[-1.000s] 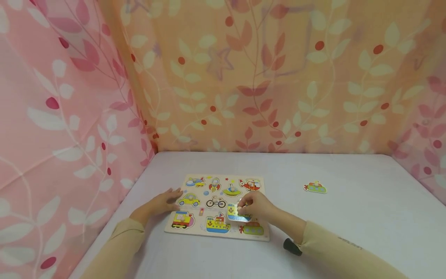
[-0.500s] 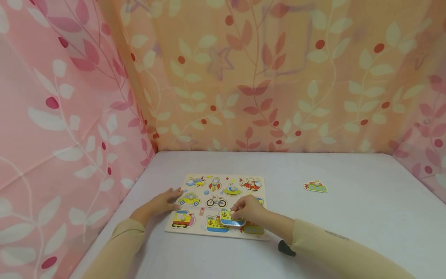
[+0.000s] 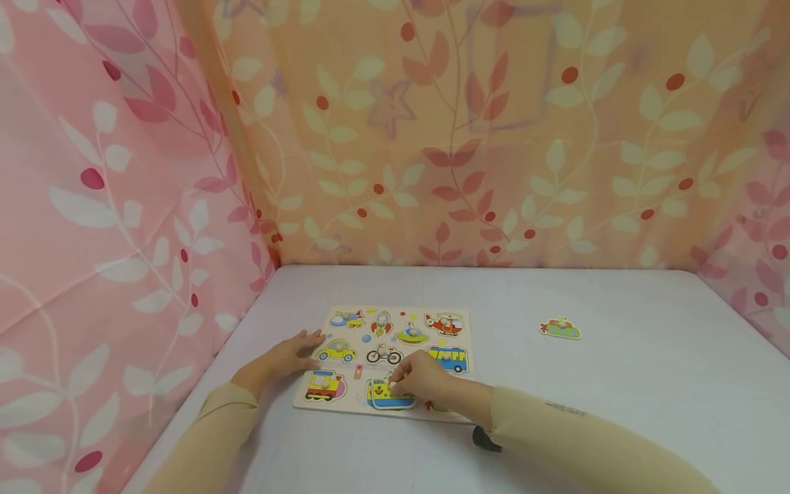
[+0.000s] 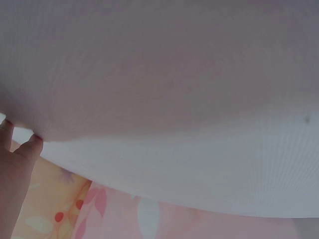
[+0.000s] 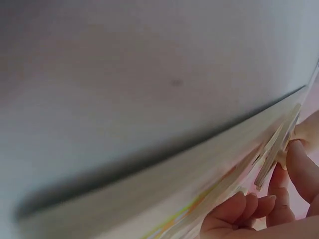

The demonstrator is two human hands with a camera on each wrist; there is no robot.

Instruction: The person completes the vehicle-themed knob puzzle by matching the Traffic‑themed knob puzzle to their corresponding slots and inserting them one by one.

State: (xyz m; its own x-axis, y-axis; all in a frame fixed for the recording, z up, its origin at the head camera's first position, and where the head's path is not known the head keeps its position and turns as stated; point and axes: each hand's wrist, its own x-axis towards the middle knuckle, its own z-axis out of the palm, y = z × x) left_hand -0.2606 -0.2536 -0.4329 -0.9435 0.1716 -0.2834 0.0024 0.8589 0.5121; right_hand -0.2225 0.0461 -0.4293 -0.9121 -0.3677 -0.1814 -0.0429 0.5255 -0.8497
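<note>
A wooden peg puzzle board [image 3: 359,406] lies on the white table. My right hand [image 3: 432,379] pinches the knob of a yellow and blue ship puzzle piece [image 3: 381,398] between thumb and finger. The piece sits over the printed ship in the bottom row, slightly offset from it. In the right wrist view the ship piece's edge [image 5: 271,162] stands tilted close over the board. My left hand [image 3: 286,360] rests at the board's left edge with fingers extended. My right hand and wrist partly hide the printed submarine at the bottom right corner.
A green submarine puzzle piece [image 3: 560,328] lies apart on the table, to the right. Knobbed pieces on the board include a train [image 3: 324,386], a car [image 3: 336,350] and a bus [image 3: 449,359]. A dark object [image 3: 486,439] shows under the right wrist. Patterned cloth [image 3: 457,137] hangs behind.
My right hand has carried the ship piece left and down, from over the bus to the printed ship. The bus has come into view. My left hand stays in place.
</note>
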